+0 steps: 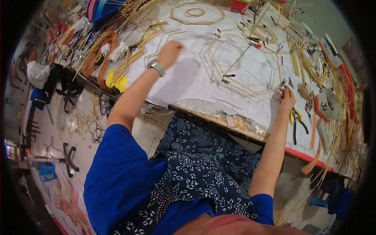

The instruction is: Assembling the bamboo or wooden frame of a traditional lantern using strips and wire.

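At far left, a cluttered edge of the worktop [203,84]: coiled orange cable [100,55], loose tools, bundles of pale bamboo strips [135,51] bent into zigzag outlines, yellow clips [116,81] at the near ends. Just right of these, the left hand [169,53], reaching far across the white surface, a watch [157,67] on the wrist, fingers curled together over the end of a thin bent strip; whether actually pinching it, cannot tell. Farther back, an octagonal strip ring [197,13] with a smaller coil inside. Toward centre-right, a large polygonal frame of thin bamboo strips [244,66], lying flat on the worktop, joints held by small dark clips. At its near right corner, the right hand [286,100], fingers closed together on the frame's strip end. Just right of that hand, yellow-handled pliers [296,119] near the worktop edge. Beyond, at far right, heaps of loose strips [344,117] and small white cartons [329,103]. Near, a blue-patterned lap below the worktop edge.
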`<state>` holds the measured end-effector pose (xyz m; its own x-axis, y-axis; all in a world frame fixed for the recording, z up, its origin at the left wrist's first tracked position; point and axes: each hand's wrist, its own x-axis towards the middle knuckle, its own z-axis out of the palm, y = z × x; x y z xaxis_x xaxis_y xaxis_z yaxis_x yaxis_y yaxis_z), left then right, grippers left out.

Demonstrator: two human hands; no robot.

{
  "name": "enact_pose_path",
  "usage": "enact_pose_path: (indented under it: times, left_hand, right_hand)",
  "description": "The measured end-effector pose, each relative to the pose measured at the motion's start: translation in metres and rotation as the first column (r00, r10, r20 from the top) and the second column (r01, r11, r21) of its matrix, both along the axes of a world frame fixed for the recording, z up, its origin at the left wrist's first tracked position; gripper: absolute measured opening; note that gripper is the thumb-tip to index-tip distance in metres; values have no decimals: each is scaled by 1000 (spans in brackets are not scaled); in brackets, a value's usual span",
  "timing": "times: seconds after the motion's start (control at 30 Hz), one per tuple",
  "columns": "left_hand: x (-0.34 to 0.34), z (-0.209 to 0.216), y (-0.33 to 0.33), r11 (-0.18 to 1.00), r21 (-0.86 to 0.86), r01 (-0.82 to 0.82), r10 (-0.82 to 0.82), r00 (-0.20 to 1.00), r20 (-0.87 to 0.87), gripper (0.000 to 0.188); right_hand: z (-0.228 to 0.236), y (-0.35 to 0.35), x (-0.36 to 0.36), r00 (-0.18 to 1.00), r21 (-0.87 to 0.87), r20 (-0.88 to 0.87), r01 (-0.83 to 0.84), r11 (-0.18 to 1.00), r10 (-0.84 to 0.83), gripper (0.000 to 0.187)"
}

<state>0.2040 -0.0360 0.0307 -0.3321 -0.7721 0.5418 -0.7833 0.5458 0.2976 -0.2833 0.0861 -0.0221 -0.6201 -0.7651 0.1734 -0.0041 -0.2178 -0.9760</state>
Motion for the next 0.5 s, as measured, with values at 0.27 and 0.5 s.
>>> enact_pose_path:
  times: [0.27,0.5]
  left_hand:
    - [78,-32,-33,907,124,-403,358,891,278,17]
    - [72,26,-29,932,171,-320,319,947,31,21]
  right_hand:
    - [-11,-14,-1,993,-17,-109,52,999,-54,19]
    - [-5,-12,2,999,-120,-30,16,993,-20,18]
